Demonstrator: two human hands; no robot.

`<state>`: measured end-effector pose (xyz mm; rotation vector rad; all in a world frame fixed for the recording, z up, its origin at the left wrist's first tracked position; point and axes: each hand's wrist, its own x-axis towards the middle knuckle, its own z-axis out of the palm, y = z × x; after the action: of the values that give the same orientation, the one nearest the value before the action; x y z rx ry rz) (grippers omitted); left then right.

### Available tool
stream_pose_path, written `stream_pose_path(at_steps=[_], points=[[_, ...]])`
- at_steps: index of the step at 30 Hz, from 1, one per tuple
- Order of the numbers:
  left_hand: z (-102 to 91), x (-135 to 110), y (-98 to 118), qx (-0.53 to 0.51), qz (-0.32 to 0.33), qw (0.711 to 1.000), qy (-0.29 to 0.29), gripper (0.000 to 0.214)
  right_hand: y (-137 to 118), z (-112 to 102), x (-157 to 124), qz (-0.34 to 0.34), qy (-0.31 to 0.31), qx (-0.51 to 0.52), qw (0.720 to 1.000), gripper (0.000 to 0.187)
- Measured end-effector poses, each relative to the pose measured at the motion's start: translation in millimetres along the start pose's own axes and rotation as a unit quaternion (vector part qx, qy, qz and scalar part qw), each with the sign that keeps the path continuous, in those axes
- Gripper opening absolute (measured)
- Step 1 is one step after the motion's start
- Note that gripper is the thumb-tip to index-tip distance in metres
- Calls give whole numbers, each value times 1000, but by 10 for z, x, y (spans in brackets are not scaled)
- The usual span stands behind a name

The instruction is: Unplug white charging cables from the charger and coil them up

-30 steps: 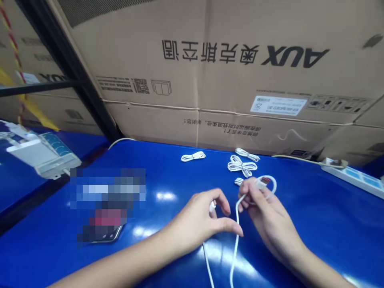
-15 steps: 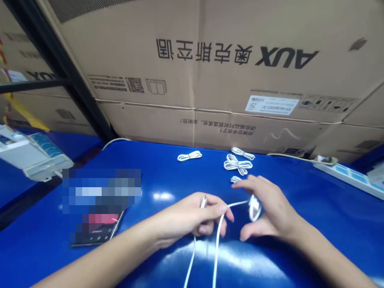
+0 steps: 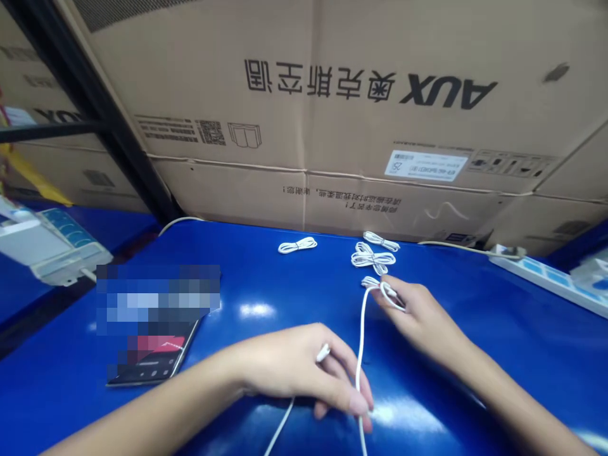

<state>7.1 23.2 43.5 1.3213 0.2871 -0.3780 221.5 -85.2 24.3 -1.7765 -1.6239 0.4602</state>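
Note:
A white cable [image 3: 361,335] runs between my two hands above the blue tabletop. My left hand [image 3: 304,367] is closed on it, thumb and fingertips pinching the strand. One plug end [image 3: 323,353] of the cable pokes up between the thumb and index finger, and a strand trails below the palm to the bottom edge. My right hand [image 3: 422,310] is closed around a small loop [image 3: 391,297] of the same cable, partly hidden by the fingers. Just beyond those fingertips lies a tied white cable bundle [image 3: 368,282], touching or nearly so; I cannot tell which.
Further tied cable bundles [image 3: 373,258] lie toward the back, one apart on the left [image 3: 297,246]. A phone-like device [image 3: 156,367], partly pixelated, lies left on the blue table [image 3: 251,272]. Power strips [image 3: 551,277] stand at both sides. A large cardboard box [image 3: 332,139] walls off the back.
My right hand has moved forward and closed on the cable loop. My left hand has shifted down toward me, and the strand between them now runs steeply.

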Motion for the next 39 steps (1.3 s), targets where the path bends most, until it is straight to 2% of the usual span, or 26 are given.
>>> stream_pose_path(at_steps=[1,2,4,6,7,10,13,15,17,19,22,25,27,28,30,32,33,35,36,37,38,39], points=[[3,7,4,11,19,1000,13,27,-13,25,-4,44,-14,90,995,37],[10,14,12,27,43,998,39,27,-39,56,-15,82,-34,193,977,38],[37,28,28,70,93,987,110,27,-122,128,-56,125,-81,389,909,39],[81,49,20,112,129,973,157,24,-228,202,-110,148,-115,514,837,42],[106,63,0,133,136,967,168,24,-278,234,-136,159,-120,541,817,43],[162,113,-98,187,113,961,168,24,-372,285,-169,189,-83,560,802,33],[170,148,-179,200,83,968,125,26,-368,258,-125,200,-5,609,767,35],[159,152,-191,186,65,976,96,22,-337,214,-80,214,31,635,741,26],[150,144,-176,163,41,983,79,23,-310,172,-47,234,47,638,732,16],[148,132,-152,155,26,985,72,26,-300,142,-36,244,40,628,738,13],[134,119,-124,201,39,974,99,30,-308,98,-51,209,22,615,760,19],[77,87,-87,253,44,959,123,30,-310,4,-73,165,30,583,795,23],[20,34,-37,272,20,955,114,24,-300,-90,-80,143,40,546,824,30],[-9,-1,-5,277,0,955,107,22,-294,-135,-81,129,41,520,844,34],[-59,-76,71,283,-27,953,107,21,-286,-199,-87,94,6,416,904,36],[-92,-137,143,280,-25,952,125,25,-285,-196,-105,40,-68,237,968,41],[-101,-156,172,275,-16,952,132,27,-286,-166,-118,6,-101,141,985,45],[-104,-169,207,253,-8,959,128,30,-277,-64,-147,-49,-148,-9,988,41],[-97,-166,211,238,-9,964,120,30,-266,-7,-158,-74,-155,-53,984,30],[-86,-160,208,221,-10,969,110,29,-250,44,-164,-94,-154,-82,980,17],[-71,-153,198,202,-10,974,105,27,-230,84,-164,-113,-144,-101,978,11],[-55,-147,184,183,-7,978,102,23,-210,107,-158,-130,-127,-113,977,14]])
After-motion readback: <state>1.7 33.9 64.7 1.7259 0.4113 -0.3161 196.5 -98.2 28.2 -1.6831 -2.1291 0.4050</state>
